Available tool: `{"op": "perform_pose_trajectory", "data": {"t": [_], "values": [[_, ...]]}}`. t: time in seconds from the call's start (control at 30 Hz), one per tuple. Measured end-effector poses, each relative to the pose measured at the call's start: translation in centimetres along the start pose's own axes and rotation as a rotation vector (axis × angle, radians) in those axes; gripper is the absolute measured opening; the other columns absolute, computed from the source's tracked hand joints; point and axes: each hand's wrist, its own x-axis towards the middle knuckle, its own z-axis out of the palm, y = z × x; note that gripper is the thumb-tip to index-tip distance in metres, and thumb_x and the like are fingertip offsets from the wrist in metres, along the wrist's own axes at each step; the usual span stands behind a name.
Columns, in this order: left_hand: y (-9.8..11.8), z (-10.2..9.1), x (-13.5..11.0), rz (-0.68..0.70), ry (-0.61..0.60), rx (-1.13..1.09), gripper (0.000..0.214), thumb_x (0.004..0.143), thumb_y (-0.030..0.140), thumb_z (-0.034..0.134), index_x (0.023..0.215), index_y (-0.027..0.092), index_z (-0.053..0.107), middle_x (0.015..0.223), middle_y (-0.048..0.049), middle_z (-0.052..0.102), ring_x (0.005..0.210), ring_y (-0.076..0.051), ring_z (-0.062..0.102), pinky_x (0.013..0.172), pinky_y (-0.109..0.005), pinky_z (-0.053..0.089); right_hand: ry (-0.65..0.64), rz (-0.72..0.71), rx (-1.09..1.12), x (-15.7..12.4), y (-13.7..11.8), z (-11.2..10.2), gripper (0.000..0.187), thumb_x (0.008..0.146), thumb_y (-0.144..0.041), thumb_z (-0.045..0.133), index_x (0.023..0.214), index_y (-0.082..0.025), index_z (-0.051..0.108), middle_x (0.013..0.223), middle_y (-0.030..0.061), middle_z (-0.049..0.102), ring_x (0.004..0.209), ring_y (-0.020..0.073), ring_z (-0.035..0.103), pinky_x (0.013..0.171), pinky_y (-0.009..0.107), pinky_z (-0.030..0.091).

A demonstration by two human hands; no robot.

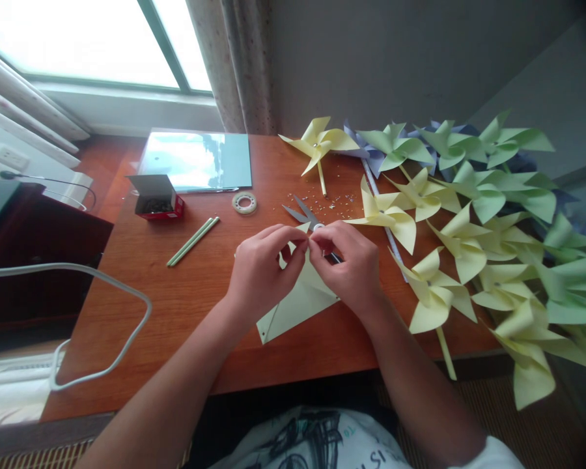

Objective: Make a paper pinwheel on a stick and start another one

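1. Two hands meet over the middle of the tabletop [176, 306], nearer its front edge than its back edge.
2. Left hand [258, 273]: fingers curled, thumb and forefinger pinched shut on a folded-up tip of the yellow paper sheet [297, 306].
3. Right hand [351, 267]: fingertips closed on the same sheet, touching the left fingertips at the pinch point.
4. The yellow paper sheet lies flat under both hands; one corner points toward the front edge, and the raised tips are gathered between the fingers.
5. Scissors [300, 213] lie just behind the hands, blades apart, among small paper scraps [332, 202].
6. A tape roll [245, 203] sits left of the scissors; two green sticks [193, 241] lie side by side farther left.
7. An open red box [156, 198] stands near the back left corner, touching a blue-green folder [195, 159].
8. Finished pinwheels [469, 241], yellow, green and blue, are heaped along the right edge and overhang it.
9. A white cable [127, 312] loops across the left edge.
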Motion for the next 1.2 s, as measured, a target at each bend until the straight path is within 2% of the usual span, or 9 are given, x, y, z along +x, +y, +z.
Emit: {"op": "perform_pose_trajectory", "data": {"t": [0.33, 0.5, 0.63, 0.93, 1.2], "values": [[-0.29, -0.18, 0.23, -0.118, 0.022, -0.198, 0.005, 0.085, 0.017, 0.067, 0.081, 0.018, 0.068, 0.064, 0.0022, 0.063, 0.055, -0.009, 0.053, 0.053, -0.021, 0.043, -0.023, 0.189, 0.213, 0.14, -0.54, -0.37, 0.006, 0.091, -0.019, 0.064, 0.089, -0.023, 0.066, 0.085, 0.0009, 0.070, 0.077, 0.0169, 0.066, 0.070, 0.030, 0.056], [-0.60, -0.19, 0.21, -0.202, -0.008, -0.347, 0.007, 0.087, 0.023, 0.068, 0.082, 0.018, 0.068, 0.068, -0.0002, 0.065, 0.058, -0.011, 0.056, 0.051, -0.022, 0.043, -0.032, 0.239, 0.279, 0.12, -0.45, -0.31, 0.005, 0.090, -0.019, 0.065, 0.089, -0.023, 0.067, 0.085, 0.0014, 0.071, 0.078, 0.0175, 0.068, 0.070, 0.030, 0.057], [-0.56, -0.16, 0.24, -0.209, -0.004, -0.372, 0.006, 0.087, 0.023, 0.069, 0.084, 0.018, 0.069, 0.069, -0.0006, 0.066, 0.058, -0.011, 0.056, 0.051, -0.022, 0.044, -0.038, 0.263, 0.288, 0.08, -0.38, -0.34, 0.005, 0.090, -0.020, 0.064, 0.089, -0.023, 0.068, 0.087, 0.0019, 0.071, 0.080, 0.0186, 0.068, 0.072, 0.032, 0.058], [-0.45, -0.23, 0.26, -0.199, 0.000, -0.363, 0.007, 0.087, 0.023, 0.069, 0.084, 0.017, 0.069, 0.066, 0.0002, 0.064, 0.057, -0.010, 0.053, 0.049, -0.022, 0.041, -0.032, 0.258, 0.310, 0.01, -0.38, -0.33, 0.005, 0.090, -0.020, 0.065, 0.089, -0.023, 0.068, 0.087, 0.0022, 0.071, 0.080, 0.0184, 0.069, 0.073, 0.032, 0.059], [-0.38, -0.41, 0.29, -0.170, 0.027, -0.306, 0.007, 0.086, 0.022, 0.069, 0.082, 0.017, 0.069, 0.065, 0.0006, 0.064, 0.055, -0.009, 0.051, 0.049, -0.021, 0.040, -0.001, 0.151, 0.211, 0.01, -0.66, -0.36, 0.007, 0.092, -0.019, 0.064, 0.091, -0.024, 0.069, 0.087, 0.0019, 0.072, 0.077, 0.0177, 0.067, 0.070, 0.032, 0.057]]}}
